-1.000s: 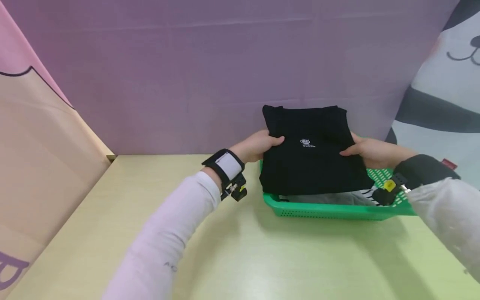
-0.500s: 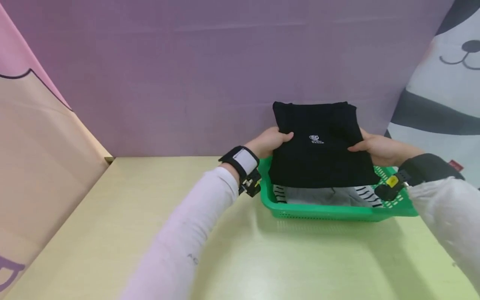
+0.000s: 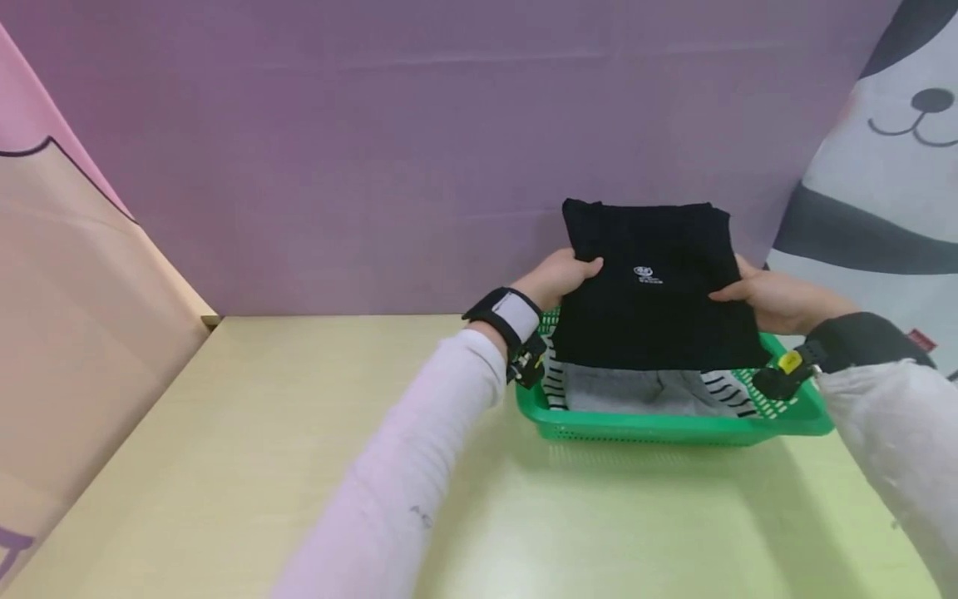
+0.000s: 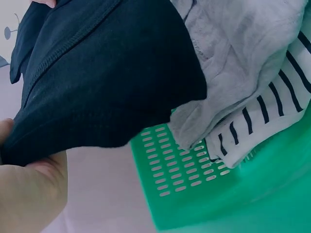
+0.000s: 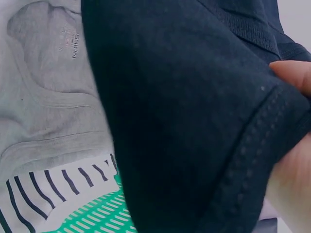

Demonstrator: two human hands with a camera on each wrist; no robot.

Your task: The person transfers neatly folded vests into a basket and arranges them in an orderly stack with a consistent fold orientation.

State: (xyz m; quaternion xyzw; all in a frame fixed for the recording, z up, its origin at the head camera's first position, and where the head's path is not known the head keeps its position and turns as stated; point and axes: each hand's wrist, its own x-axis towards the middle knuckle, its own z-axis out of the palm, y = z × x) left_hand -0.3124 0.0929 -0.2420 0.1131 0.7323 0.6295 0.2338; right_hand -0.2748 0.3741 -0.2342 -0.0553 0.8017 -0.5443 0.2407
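Note:
A black folded T-shirt (image 3: pixel 651 324) with a small white print hangs over the green basket (image 3: pixel 651 428), held by both hands. My left hand (image 3: pixel 557 276) pinches its left edge, thumb on top and fingers hidden beneath. At the right edge my right hand (image 3: pixel 782 299) grips it the same way, its thumb lying across the front. Below the shirt, a grey garment (image 3: pixel 636 391) lies in the basket on top of a white one with black stripes (image 3: pixel 726 393). In the right wrist view, the grey garment (image 5: pixel 53 97) shows a neckline with printed lettering.
The basket stands on a pale wooden table (image 3: pixel 299 433), close to the purple cloth backdrop (image 3: pixel 374 166). A panda-print cloth (image 3: pixel 861 200) hangs at the right, and a beige and pink cloth (image 3: pixel 82 333) borders the table's left side.
Both hands have carried the black T-shirt to the right and slightly up in the head view. More of the grey and striped garments in the basket now shows under its lower edge.

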